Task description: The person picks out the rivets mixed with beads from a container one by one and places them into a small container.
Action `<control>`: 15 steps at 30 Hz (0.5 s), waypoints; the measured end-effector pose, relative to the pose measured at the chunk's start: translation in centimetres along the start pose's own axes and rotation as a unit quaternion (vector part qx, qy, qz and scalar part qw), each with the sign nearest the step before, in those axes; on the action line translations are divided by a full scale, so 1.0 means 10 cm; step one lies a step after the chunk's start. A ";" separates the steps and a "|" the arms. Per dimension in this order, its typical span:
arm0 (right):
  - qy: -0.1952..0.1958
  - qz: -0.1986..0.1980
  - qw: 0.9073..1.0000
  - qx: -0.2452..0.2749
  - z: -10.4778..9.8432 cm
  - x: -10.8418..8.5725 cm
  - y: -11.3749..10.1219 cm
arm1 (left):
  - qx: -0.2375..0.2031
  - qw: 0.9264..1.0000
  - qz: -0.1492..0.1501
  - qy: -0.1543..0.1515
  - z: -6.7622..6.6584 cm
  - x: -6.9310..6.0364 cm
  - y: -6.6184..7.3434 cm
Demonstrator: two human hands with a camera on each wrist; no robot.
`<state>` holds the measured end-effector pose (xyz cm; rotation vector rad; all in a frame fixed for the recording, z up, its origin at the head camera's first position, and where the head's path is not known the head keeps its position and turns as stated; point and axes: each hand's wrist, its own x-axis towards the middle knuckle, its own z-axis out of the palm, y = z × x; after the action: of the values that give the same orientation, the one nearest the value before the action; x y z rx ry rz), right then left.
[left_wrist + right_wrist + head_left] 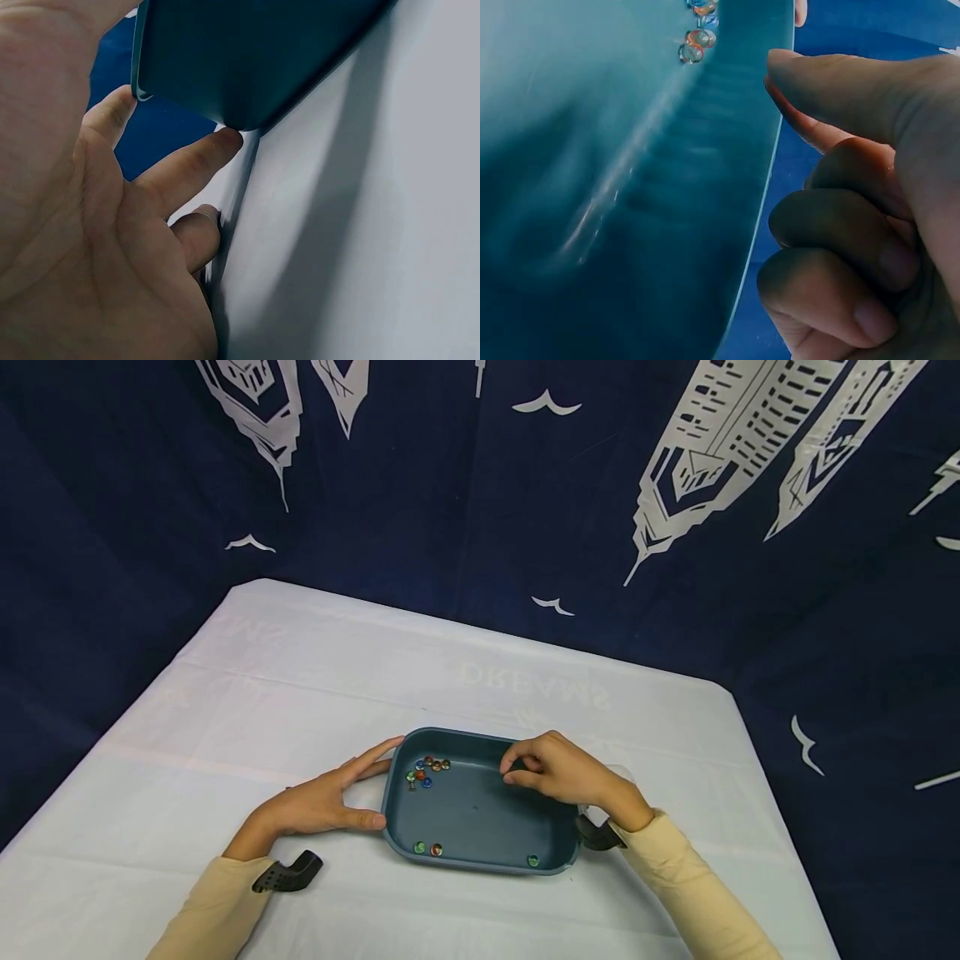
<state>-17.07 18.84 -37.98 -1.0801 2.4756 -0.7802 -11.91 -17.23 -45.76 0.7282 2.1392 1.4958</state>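
Note:
A blue-green rectangular tray (480,835) lies on the white-covered table. Several coloured glass marbles (427,782) cluster inside at its far left, also visible as marbles (692,52) in the right wrist view. Along the near wall sit a green marble (419,847), a reddish one (437,850) and, farther right, another green marble (533,861). My left hand (322,802) spreads its fingers against the tray's left end, thumb at the near corner. Above the tray's right half hovers my right hand (562,768); thumb and index tips nearly meet with nothing visible between them, the other fingers curled.
Behind my right wrist a clear object (621,772) shows, mostly hidden. Black wrist mounts (288,872) stick out at both sleeves. A dark blue cloth (450,527) with white building prints hangs behind the white table (337,652).

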 end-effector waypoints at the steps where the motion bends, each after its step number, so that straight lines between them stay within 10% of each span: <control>1: -0.001 -0.001 1.000 -0.003 0.01 0.01 -0.01 | 0.001 1.000 0.000 0.000 0.00 0.00 0.00; 15: -0.027 -0.012 0.999 -0.015 0.13 0.26 -0.11 | 0.000 1.000 -0.004 -0.002 -0.01 0.00 -0.02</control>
<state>-17.56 15.79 -38.54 -1.1281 2.4405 -0.7144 -12.05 -17.35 -45.91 0.7209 2.1366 1.4905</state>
